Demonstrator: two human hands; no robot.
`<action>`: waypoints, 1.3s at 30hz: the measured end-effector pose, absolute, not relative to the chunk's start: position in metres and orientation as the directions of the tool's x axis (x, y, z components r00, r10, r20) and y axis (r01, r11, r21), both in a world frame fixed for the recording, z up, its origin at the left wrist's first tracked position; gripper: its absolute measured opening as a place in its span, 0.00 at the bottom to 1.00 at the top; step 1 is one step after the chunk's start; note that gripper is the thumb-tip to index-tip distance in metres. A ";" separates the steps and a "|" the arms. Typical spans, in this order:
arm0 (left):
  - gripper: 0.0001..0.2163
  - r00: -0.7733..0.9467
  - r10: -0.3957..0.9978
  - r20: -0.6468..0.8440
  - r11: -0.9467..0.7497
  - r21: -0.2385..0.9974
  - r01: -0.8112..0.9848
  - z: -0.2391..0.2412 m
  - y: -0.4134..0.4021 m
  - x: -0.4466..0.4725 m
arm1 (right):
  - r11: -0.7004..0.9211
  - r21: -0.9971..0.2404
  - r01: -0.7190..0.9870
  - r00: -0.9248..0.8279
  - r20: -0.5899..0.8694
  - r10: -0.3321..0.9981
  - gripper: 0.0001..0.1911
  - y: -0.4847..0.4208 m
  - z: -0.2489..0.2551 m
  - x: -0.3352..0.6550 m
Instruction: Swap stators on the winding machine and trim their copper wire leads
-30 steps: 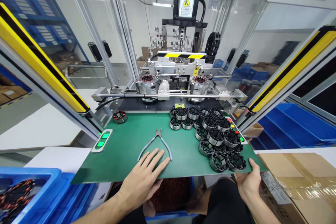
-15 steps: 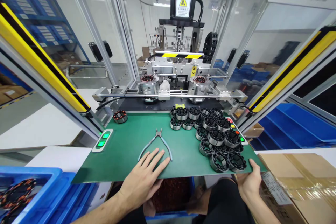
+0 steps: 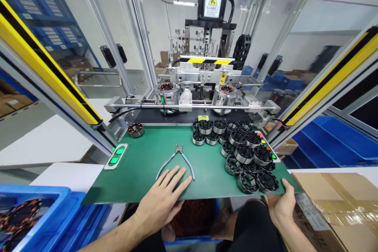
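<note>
Left hand (image 3: 165, 197) open, palm-down, fingers spread over green desk (image 3: 134, 175), holding nothing; tips between handles of splayed pliers (image 3: 179, 149). Right hand (image 3: 282, 204) at desk's front edge, thumb up, fingers hidden, can't tell grip; stacked metal rings (image 3: 244, 154) just beside.

L grip (image 3: 163, 200) palm-down on grn counter (image 3: 141, 165) btwn pliers handles (image 3: 188, 161); R grip (image 3: 282, 206) at R front corner, nr blk/steel rings (image 3: 243, 158).

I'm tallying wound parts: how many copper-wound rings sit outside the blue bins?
3: one ring on the green mat, far left; second ring on the left cylinder; third ring on the right cylinder. Others may be hidden.
</note>
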State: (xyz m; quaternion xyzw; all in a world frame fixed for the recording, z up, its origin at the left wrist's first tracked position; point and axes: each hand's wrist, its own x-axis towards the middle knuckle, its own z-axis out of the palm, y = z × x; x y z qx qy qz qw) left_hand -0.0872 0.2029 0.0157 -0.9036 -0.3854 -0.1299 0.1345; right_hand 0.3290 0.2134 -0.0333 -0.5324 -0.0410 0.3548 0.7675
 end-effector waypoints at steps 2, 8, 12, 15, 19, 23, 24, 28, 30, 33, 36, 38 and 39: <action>0.32 0.666 0.665 0.338 -0.666 -0.137 0.734 0.016 0.203 -0.087 | 0.181 -0.842 -0.508 0.743 -0.323 0.587 0.23 0.214 -0.032 0.328; 0.30 0.678 0.646 0.350 -0.669 -0.169 0.724 0.018 0.202 -0.087 | 0.171 -0.860 -0.480 0.751 -0.302 0.586 0.24 0.214 -0.026 0.325; 0.30 0.677 0.650 0.346 -0.666 -0.169 0.726 0.019 0.203 -0.087 | 0.167 -0.851 -0.498 0.744 -0.321 0.586 0.24 0.213 -0.026 0.325; 0.30 0.680 0.646 0.346 -0.671 -0.169 0.722 0.019 0.203 -0.087 | 0.161 -0.849 -0.504 0.743 -0.330 0.582 0.25 0.213 -0.025 0.324; 0.30 0.681 0.648 0.340 -0.668 -0.175 0.723 0.019 0.203 -0.086 | 0.159 -0.853 -0.496 0.754 -0.333 0.565 0.24 0.214 -0.022 0.323; 0.30 0.682 0.648 0.340 -0.667 -0.179 0.723 0.019 0.202 -0.086 | 0.166 -0.850 -0.499 0.755 -0.333 0.564 0.23 0.214 -0.021 0.322; 0.30 0.682 0.646 0.342 -0.668 -0.179 0.722 0.019 0.202 -0.086 | 0.165 -0.852 -0.498 0.756 -0.333 0.564 0.23 0.214 -0.022 0.322; 0.31 0.686 0.638 0.349 -0.665 -0.198 0.720 0.020 0.202 -0.086 | 0.166 -0.854 -0.493 0.753 -0.324 0.573 0.25 0.214 -0.025 0.324; 0.31 0.690 0.635 0.346 -0.668 -0.203 0.716 0.020 0.203 -0.086 | 0.162 -0.853 -0.497 0.745 -0.323 0.583 0.26 0.213 -0.025 0.325; 0.32 0.692 0.636 0.341 -0.671 -0.198 0.715 0.020 0.203 -0.086 | 0.159 -0.849 -0.503 0.739 -0.327 0.589 0.26 0.213 -0.023 0.324; 0.32 0.688 0.643 0.336 -0.672 -0.185 0.717 0.019 0.203 -0.086 | 0.164 -0.851 -0.498 0.744 -0.323 0.585 0.25 0.212 -0.021 0.323; 0.32 0.686 0.647 0.333 -0.671 -0.178 0.720 0.018 0.203 -0.086 | 0.162 -0.852 -0.498 0.744 -0.324 0.585 0.25 0.212 -0.021 0.322; 0.32 0.686 0.648 0.333 -0.671 -0.177 0.720 0.018 0.202 -0.086 | 0.161 -0.850 -0.501 0.742 -0.326 0.585 0.24 0.213 -0.021 0.322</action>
